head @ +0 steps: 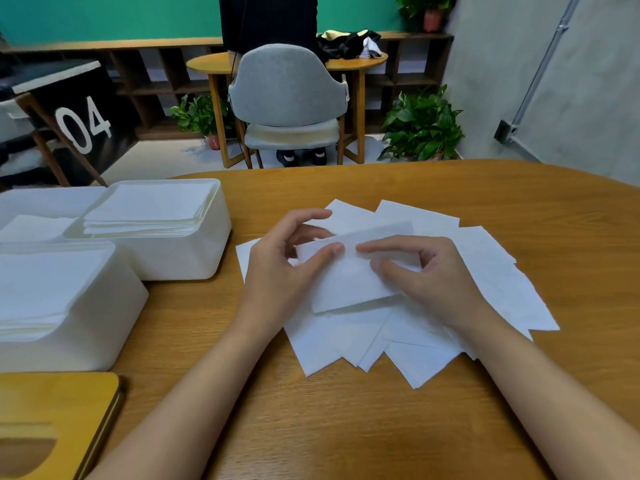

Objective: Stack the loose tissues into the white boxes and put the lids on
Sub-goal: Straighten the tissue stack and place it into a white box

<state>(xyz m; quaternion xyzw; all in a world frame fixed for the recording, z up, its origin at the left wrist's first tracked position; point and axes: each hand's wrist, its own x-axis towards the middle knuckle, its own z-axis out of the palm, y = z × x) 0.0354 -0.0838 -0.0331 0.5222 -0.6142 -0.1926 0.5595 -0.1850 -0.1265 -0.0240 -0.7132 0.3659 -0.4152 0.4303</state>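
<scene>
Inward, left hand [277, 268] and right hand [434, 277], fingers [323, 259] pinching 1 tissue [346, 285].

I see two hands: my left hand [277, 271] and right hand [436, 282] pinch one tissue [349, 282]. One worktop [346, 427] carries a fan of loose tissues [415, 358], at least six, too overlapped to count exactly. There are three white boxes: far box [180, 251], near box [86, 327] and third box [45, 199], partly out of view. There is one yellow lid [52, 403]. Beyond stand one grey chair [287, 88] and three potted plants [422, 126].

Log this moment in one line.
left hand, right hand: pinch tissue | loose tissues: on table | white boxes: uncovered | wooden lid: off
</scene>
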